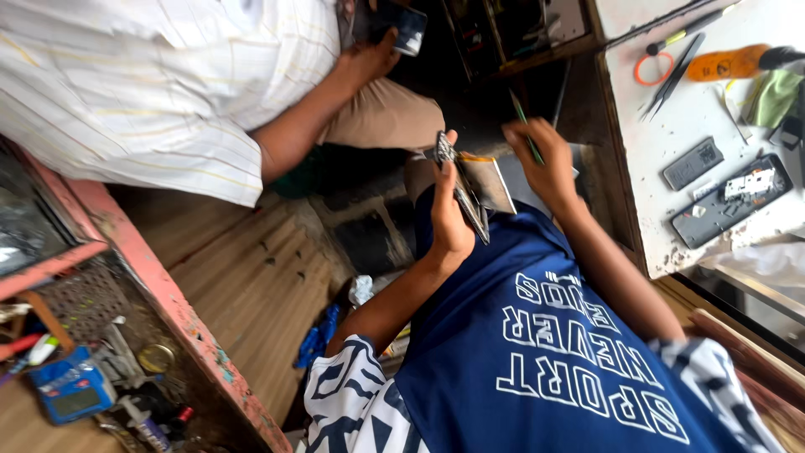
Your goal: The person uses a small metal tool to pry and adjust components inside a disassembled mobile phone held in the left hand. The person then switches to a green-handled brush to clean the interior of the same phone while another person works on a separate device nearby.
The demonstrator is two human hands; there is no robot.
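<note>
Both hands worked over the lap, against the blue shirt [537,335]. Left hand [451,220] was closed around the edge of an opened phone [470,189], held on its side just above the shirt's hem, its thin panel and back shell splayed apart. Right hand [545,164], just beside the phone, pinched a slim green-handled tool [525,134] between fingers and thumb, tip angled toward the phone.

Beyond the right hand, a white worktop [662,126] carried a second dismantled phone [728,201], a small dark battery [693,163], tweezers [673,77] and an orange-handled tool [728,64].

Beyond the opened phone, another person in a striped shirt [168,75] held a dark phone [402,25].
</note>
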